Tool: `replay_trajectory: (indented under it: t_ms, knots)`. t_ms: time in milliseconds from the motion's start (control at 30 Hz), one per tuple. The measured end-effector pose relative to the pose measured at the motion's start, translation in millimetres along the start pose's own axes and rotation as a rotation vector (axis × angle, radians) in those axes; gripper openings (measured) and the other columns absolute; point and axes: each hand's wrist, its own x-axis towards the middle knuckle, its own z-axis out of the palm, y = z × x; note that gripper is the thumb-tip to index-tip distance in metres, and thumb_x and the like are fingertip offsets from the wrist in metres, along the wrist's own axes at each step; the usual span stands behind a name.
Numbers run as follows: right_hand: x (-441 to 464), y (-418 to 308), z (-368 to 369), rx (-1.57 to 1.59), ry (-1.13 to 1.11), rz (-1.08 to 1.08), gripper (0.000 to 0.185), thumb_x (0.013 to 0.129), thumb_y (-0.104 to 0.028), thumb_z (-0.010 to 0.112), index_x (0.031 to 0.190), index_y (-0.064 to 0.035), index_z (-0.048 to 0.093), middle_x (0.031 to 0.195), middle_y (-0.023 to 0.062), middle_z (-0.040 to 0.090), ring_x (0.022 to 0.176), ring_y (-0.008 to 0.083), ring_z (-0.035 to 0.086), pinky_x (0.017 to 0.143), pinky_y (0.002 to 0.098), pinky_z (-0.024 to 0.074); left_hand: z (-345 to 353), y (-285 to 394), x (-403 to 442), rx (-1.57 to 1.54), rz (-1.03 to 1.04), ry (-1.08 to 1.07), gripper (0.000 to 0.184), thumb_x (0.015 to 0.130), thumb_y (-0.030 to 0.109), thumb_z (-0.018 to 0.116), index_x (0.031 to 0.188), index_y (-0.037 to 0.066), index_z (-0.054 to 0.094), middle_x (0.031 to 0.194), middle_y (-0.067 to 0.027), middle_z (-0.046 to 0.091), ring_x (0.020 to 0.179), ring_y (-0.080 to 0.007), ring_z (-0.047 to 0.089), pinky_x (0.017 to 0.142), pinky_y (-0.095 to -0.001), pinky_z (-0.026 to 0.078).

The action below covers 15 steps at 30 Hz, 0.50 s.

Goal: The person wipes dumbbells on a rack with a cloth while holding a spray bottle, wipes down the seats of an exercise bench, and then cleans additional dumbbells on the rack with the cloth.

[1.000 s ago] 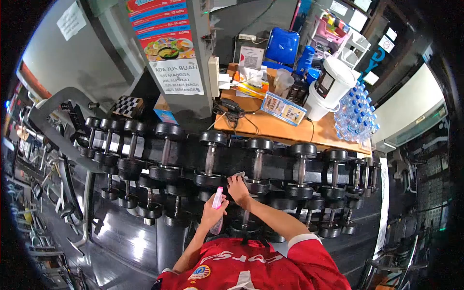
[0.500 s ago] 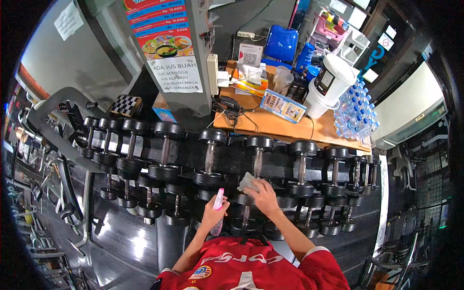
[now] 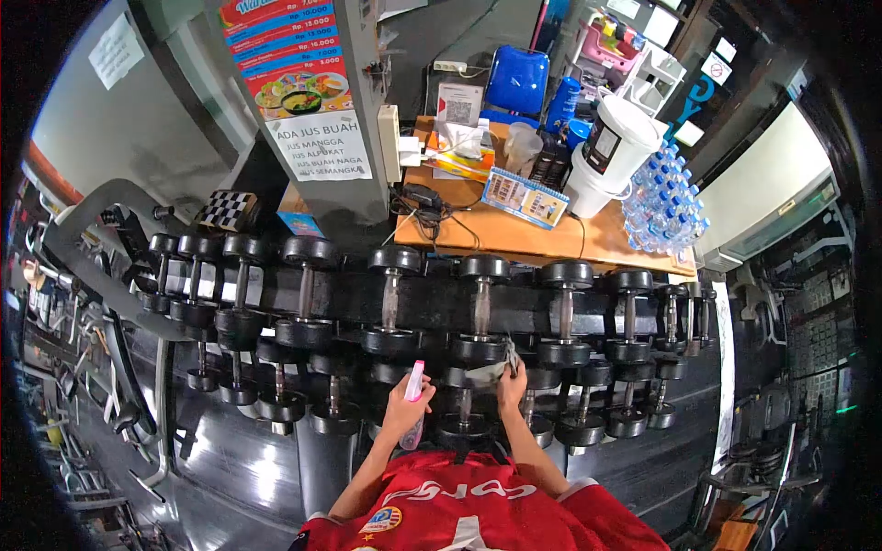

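My left hand (image 3: 407,407) is wrapped round a spray bottle (image 3: 415,378) with a white and pink top, held upright in front of my chest. In my right hand (image 3: 512,386) is a grey cloth (image 3: 491,371), bunched in the fingers. It lies against the near end of a black dumbbell (image 3: 481,317) on the upper row of the rack. That dumbbell's metal handle shows bare behind the cloth. Below, a lower-row dumbbell (image 3: 465,404) sits between my two hands.
More dumbbells (image 3: 307,285) line the rack to both sides. Behind it stands a wooden table (image 3: 441,230) with white buckets (image 3: 614,147), a desk calendar (image 3: 524,196) and cables (image 3: 427,207). Packed water bottles (image 3: 663,207) are at its right. A grey pillar (image 3: 344,207) rises at left.
My right hand has drawn the cloth back from the dumbbell's handle to its near end, towards me. The left hand keeps hold of the spray bottle. My view has shifted slightly.
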Motion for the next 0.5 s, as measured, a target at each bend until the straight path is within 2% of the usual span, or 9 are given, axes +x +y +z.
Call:
replay_trajectory:
  t_ms: [67, 100, 167, 200, 267, 300, 333, 433, 500]
  knots:
    - [-15.9, 7.8, -1.3, 0.4, -0.088, 0.498, 0.027, 0.092, -0.016, 0.052, 0.116, -0.0057, 0.056, 0.11, 0.0122, 0.06, 0.099, 0.0304, 0.059, 0.074, 0.0411, 0.0477, -0.3, -1.1, -0.1, 0.009, 0.0, -0.01, 0.021, 0.083, 0.011, 0.067, 0.099, 0.002, 0.058, 0.075, -0.002, 0.06, 0.052, -0.0104, 0.059, 0.048, -0.0248, 0.048]
    - [-19.1, 8.3, 1.1, 0.399, -0.088, 0.498, 0.027, 0.092, -0.016, 0.052, 0.116, -0.0057, 0.056, 0.11, 0.0122, 0.06, 0.099, 0.0304, 0.059, 0.074, 0.0411, 0.0477, -0.9, -1.3, 0.1, 0.008, 0.0, -0.01, 0.021, 0.083, 0.011, 0.067, 0.099, 0.002, 0.058, 0.075, -0.002, 0.06, 0.052, -0.0104, 0.059, 0.048, -0.0248, 0.048]
    - [-26.7, 10.1, 5.6, 0.698, -0.04, 1.065, 0.026, 0.093, -0.024, 0.049, 0.111, -0.0072, 0.059, 0.102, 0.0069, 0.063, 0.092, 0.0255, 0.061, 0.073, 0.0383, 0.0498, -2.8, -2.1, 0.5, 0.011, -0.016, -0.038, 0.023, 0.084, 0.006, 0.065, 0.103, 0.0, 0.055, 0.081, -0.0024, 0.058, 0.055, -0.0102, 0.058, 0.047, -0.0258, 0.05]
    - [-27.4, 13.6, 8.1, 0.699, -0.036, 1.067, 0.026, 0.093, -0.024, 0.049, 0.111, -0.0072, 0.059, 0.102, 0.0069, 0.063, 0.092, 0.0255, 0.061, 0.073, 0.0383, 0.0498, -3.2, -1.9, 0.7, 0.012, -0.018, -0.041, 0.023, 0.084, 0.006, 0.065, 0.103, 0.0, 0.055, 0.081, -0.0024, 0.058, 0.055, -0.0102, 0.058, 0.047, -0.0258, 0.05]
    - [-24.3, 28.4, 19.9, 1.148, -0.29, 1.232, 0.03, 0.093, -0.029, 0.047, 0.11, -0.0075, 0.058, 0.104, 0.0054, 0.062, 0.092, 0.0241, 0.061, 0.076, 0.0383, 0.0522, -3.8, -1.5, 0.7, -0.002, -0.021, -0.055, 0.022, 0.084, 0.006, 0.065, 0.102, 0.0, 0.055, 0.081, -0.0027, 0.058, 0.055, -0.0097, 0.057, 0.047, -0.0251, 0.05]
    - [-20.8, 33.0, 29.4, 1.239, -0.17, 1.269, 0.03, 0.093, -0.031, 0.048, 0.112, -0.0089, 0.057, 0.109, 0.0062, 0.059, 0.095, 0.0243, 0.059, 0.079, 0.0388, 0.0532, -4.4, -1.8, 0.5, -0.001, -0.02, -0.056, 0.022, 0.084, 0.006, 0.065, 0.102, 0.0, 0.055, 0.081, -0.0027, 0.058, 0.055, -0.0097, 0.057, 0.047, -0.0251, 0.05]
    - [-14.4, 30.3, 34.8, 1.24, -0.171, 1.268, 0.03, 0.093, -0.031, 0.048, 0.112, -0.0089, 0.057, 0.109, 0.0062, 0.059, 0.095, 0.0243, 0.059, 0.079, 0.0388, 0.0532, -4.9, -2.3, 0.6, 0.02, -0.003, -0.057, 0.021, 0.084, 0.005, 0.065, 0.102, 0.0, 0.055, 0.081, -0.0031, 0.058, 0.055, -0.0096, 0.057, 0.047, -0.0248, 0.05]
    - [11.4, 13.9, 48.3, 1.295, -0.212, 1.089, 0.031, 0.095, -0.032, 0.046, 0.112, -0.0077, 0.055, 0.113, 0.0075, 0.057, 0.099, 0.0254, 0.058, 0.081, 0.0388, 0.0529, -5.1, -4.0, 1.2, 0.049, 0.015, -0.068, 0.021, 0.084, 0.005, 0.065, 0.102, 0.0, 0.055, 0.081, -0.0038, 0.058, 0.055, -0.0093, 0.057, 0.047, -0.0244, 0.05]
    - [16.7, 2.0, 52.3, 1.468, 0.046, 1.264, 0.026, 0.095, -0.02, 0.04, 0.111, -0.0075, 0.056, 0.113, 0.0094, 0.061, 0.102, 0.027, 0.059, 0.089, 0.0448, 0.05, -5.9, -7.4, 0.3, 0.065, 0.008, -0.087, 0.021, 0.084, 0.005, 0.065, 0.102, 0.0, 0.055, 0.081, -0.0041, 0.058, 0.055, -0.0092, 0.056, 0.046, -0.0243, 0.05]
